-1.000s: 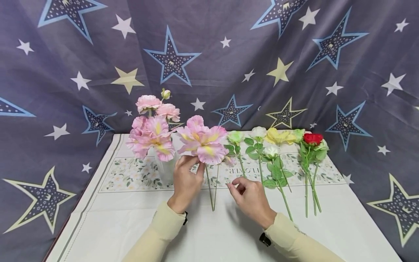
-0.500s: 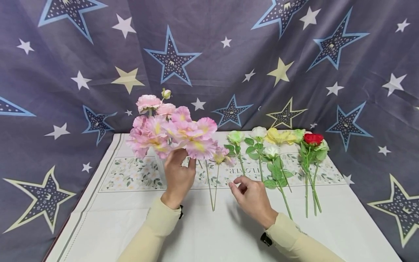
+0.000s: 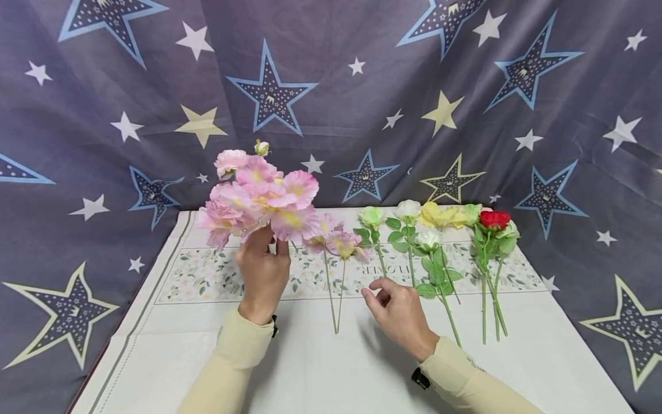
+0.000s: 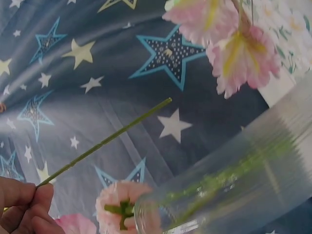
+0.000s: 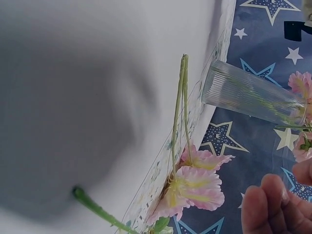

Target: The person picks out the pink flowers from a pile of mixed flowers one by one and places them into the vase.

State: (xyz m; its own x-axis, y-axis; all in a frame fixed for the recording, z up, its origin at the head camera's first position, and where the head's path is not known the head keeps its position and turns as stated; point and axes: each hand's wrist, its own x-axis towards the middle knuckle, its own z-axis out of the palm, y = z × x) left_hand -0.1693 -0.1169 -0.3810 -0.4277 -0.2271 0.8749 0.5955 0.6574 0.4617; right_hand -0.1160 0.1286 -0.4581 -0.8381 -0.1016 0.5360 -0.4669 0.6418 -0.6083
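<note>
My left hand (image 3: pixel 264 273) pinches the stem of a pink-and-yellow flower (image 3: pixel 287 204), raised in front of the pink flowers (image 3: pixel 224 215) in the vase. In the left wrist view the pinched green stem (image 4: pixel 107 139) points with its free end outside the ribbed clear vase (image 4: pixel 234 180), which holds several stems. My left fingers (image 4: pixel 41 200) show at that view's lower corner. In the head view the vase is hidden behind hand and blooms. My right hand (image 3: pixel 398 313) stays over the table, fingers loosely curled, holding nothing. Between the hands lie two pink flowers (image 5: pixel 195 187) with long thin stems.
To the right lie white roses (image 3: pixel 408 211), a pale green rose (image 3: pixel 372 217), a yellow flower (image 3: pixel 442 215) and a red rose (image 3: pixel 495 219), with their stems towards me. A floral runner print (image 3: pixel 207 276) crosses the white table (image 3: pixel 331 379). A starry curtain (image 3: pixel 331 86) hangs behind.
My left hand has moved left with the pink-and-yellow flower, which now overlaps the flowers in the vase. Two pink flowers on the table have come into fuller view. The right hand barely moved.
</note>
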